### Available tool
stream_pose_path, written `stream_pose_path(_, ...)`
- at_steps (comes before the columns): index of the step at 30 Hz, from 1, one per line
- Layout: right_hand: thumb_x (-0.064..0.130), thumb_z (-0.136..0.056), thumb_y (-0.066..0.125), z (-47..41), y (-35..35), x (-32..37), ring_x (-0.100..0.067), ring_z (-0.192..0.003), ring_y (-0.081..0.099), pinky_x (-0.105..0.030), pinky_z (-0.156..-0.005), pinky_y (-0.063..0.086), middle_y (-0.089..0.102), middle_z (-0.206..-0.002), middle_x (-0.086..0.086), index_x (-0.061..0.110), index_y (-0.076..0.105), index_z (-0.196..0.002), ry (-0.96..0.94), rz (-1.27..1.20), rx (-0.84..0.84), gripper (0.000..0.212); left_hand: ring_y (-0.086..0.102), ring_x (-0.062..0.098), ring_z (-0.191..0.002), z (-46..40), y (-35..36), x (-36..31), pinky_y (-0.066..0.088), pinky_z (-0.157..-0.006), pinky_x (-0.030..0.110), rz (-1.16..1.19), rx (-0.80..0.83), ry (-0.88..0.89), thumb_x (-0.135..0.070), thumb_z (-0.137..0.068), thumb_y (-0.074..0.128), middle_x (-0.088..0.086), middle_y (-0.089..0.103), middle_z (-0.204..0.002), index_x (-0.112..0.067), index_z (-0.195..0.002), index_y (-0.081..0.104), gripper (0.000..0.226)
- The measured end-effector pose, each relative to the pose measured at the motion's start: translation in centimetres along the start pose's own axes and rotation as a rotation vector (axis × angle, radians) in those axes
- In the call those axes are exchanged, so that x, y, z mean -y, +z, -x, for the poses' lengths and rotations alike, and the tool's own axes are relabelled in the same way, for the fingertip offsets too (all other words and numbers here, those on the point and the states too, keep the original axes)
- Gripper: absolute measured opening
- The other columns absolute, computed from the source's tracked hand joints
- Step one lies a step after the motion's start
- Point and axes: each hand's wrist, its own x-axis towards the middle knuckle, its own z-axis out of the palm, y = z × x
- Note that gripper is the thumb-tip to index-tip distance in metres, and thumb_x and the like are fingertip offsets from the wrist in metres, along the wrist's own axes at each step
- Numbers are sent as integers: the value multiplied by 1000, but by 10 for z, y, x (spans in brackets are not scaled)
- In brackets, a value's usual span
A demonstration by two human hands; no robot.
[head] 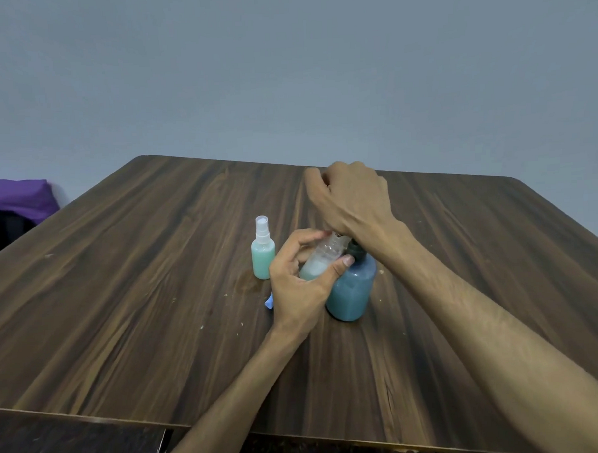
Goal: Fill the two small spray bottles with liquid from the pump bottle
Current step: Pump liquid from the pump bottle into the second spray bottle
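left hand (302, 288): fingers (340, 264) wrapping an uncapped small spray bottle (321, 261), tilting beside the pump bottle (351, 289) neck | right hand (351, 193): curling loosely above the pump, grip hidden | capped spray bottle (263, 253): standing upright on bench (155, 266), left of the fingers
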Motion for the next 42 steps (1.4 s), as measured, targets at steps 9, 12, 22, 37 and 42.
stream_pose_path(9,29,-101,43,-5,3,-3,-18,-47,26,-34,-54,25,31,-47,4,15,30,-52,-8,-47,-17,52,77,18,-95,-1,1,2,63,-85,36,0,9,-6,3,-75,90,-1,76,-105,-1,-109,69,40)
stream_pose_path(12,30,-102,42,-2,5,-3,-20,-48,32,-33,-54,26,38,-49,0,14,34,-51,16,0,57,54,76,21,-97,-1,1,0,62,-87,36,-6,14,-22,3,-74,90,-2,76,-104,-6,-107,70,40)
stream_pose_path(22,29,-100,44,-5,2,0,-20,-49,22,-34,-54,24,27,-48,2,16,26,-53,-11,-25,-8,51,77,23,-96,0,0,-1,62,-87,37,29,10,-15,1,-76,90,-2,77,-105,-12,-109,69,41)
stream_pose_path(37,30,-100,44,-2,4,0,-21,-48,24,-34,-54,25,29,-47,2,16,28,-52,-17,-6,1,52,76,20,-99,-1,0,-1,60,-88,31,21,11,-10,-1,-77,89,-4,78,-105,-10,-109,71,38)
stream_pose_path(42,27,-99,46,-1,6,-1,-19,-47,22,-34,-54,22,25,-46,3,15,26,-51,-21,-16,-42,53,78,18,-96,-1,1,-2,61,-87,32,24,25,-23,1,-77,88,-8,78,-104,-14,-108,70,39)
